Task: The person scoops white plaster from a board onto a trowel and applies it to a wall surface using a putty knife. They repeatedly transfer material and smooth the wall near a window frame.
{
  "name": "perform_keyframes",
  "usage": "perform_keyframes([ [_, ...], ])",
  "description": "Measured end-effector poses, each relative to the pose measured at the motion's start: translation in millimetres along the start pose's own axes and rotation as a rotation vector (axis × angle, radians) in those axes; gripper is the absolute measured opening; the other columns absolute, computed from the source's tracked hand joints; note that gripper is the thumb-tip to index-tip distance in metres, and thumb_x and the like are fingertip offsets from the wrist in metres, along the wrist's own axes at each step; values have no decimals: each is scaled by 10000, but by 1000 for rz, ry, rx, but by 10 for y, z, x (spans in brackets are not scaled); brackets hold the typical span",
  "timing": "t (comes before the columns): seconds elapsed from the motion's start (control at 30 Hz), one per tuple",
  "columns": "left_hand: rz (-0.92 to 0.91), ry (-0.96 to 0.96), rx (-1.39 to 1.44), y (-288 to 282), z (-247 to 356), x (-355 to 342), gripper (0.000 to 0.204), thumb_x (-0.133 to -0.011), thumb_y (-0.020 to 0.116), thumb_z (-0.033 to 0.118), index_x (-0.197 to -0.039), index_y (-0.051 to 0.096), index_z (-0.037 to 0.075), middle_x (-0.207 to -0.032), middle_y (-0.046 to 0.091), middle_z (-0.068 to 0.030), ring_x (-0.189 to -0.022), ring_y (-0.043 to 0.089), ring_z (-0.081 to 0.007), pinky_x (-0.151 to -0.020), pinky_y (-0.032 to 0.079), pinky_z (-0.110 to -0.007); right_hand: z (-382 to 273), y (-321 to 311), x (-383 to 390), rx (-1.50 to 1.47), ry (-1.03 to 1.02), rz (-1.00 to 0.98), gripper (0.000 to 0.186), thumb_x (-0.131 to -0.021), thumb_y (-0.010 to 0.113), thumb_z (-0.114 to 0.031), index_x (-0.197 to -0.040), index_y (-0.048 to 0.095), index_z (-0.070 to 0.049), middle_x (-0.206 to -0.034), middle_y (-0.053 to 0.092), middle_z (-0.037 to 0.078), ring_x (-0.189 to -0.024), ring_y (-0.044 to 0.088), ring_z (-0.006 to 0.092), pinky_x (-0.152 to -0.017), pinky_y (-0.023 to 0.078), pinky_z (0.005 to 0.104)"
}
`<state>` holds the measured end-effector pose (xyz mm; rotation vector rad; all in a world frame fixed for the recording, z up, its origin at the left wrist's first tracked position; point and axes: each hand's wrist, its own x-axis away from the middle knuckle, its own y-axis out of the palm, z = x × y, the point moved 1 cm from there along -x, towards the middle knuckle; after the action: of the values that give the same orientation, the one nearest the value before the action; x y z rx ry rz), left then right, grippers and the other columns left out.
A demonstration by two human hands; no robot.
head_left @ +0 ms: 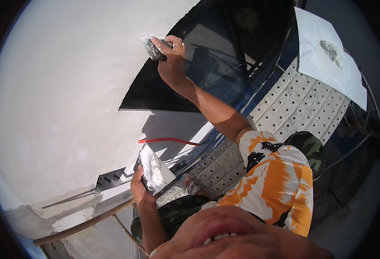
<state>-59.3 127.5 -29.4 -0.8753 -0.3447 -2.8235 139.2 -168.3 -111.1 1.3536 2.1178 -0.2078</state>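
Note:
In my right hand [172, 60], fingers wrapped round it, is a dark flat scraper [155, 51] specked with white putty. It is at the white wall [69, 86], beside the edge of a dark opening [211, 52] that looks glazed. Whether the blade touches the wall I cannot tell. Lower down, my left hand [140, 185] grips a dark-edged putty board [141, 166] by its side. A thick layer of white putty [153, 170] covers the board's face.
A red strip or tube [168, 139] sticks out near the putty board. Perforated metal scaffold planks [285, 97] run beneath me, with a stained white sheet [315, 52] on them at the upper right. A wooden pole [84, 222] crosses at the lower left.

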Motion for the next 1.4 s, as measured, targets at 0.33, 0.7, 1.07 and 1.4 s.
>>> perform_keyframes([
  [0.33, -11, -21, 24, -108, -8, 14, 391, -928, 586, 188, -1260, 572, -18, -1135, 680, -140, -1004, 675, -277, -901, 542, -409, 1107, -279, -1125, 116, 23, 237, 568, -755, 528, 72, -1285, 622, -110, -1116, 532, 143, -1041, 504, 325, -907, 441, 402],
  [0.7, -15, 43, -63, 11, -29, -10, 387, -935, 580, 195, -1251, 580, -29, -1124, 672, -134, -970, 665, -261, -874, 535, -380, -192, 252, 310, 105, -68, 4, 677, -668, 568, 138, -1287, 634, -129, -1178, 489, 206, -1054, 490, 374, -869, 425, 446],
  [1.07, 27, 10, 23, -362, -3, 32, 385, -960, 550, 215, -1259, 573, -26, -1130, 676, -133, -977, 668, -264, -880, 535, -382, 1017, -394, -1211, 208, 33, 280, 643, -686, 555, 100, -1273, 655, -144, -1149, 484, 149, -1060, 459, 353, -931, 415, 420],
  [1.4, -66, 36, 145, -554, -44, -297, 374, -998, 515, 243, -1282, 569, 6, -1185, 663, -114, -1056, 654, -260, -913, 535, -418, -164, 336, 295, 93, -14, -23, 744, -674, 540, 117, -1327, 623, -229, -1238, 426, 211, -1084, 416, 416, -973, 385, 455],
])
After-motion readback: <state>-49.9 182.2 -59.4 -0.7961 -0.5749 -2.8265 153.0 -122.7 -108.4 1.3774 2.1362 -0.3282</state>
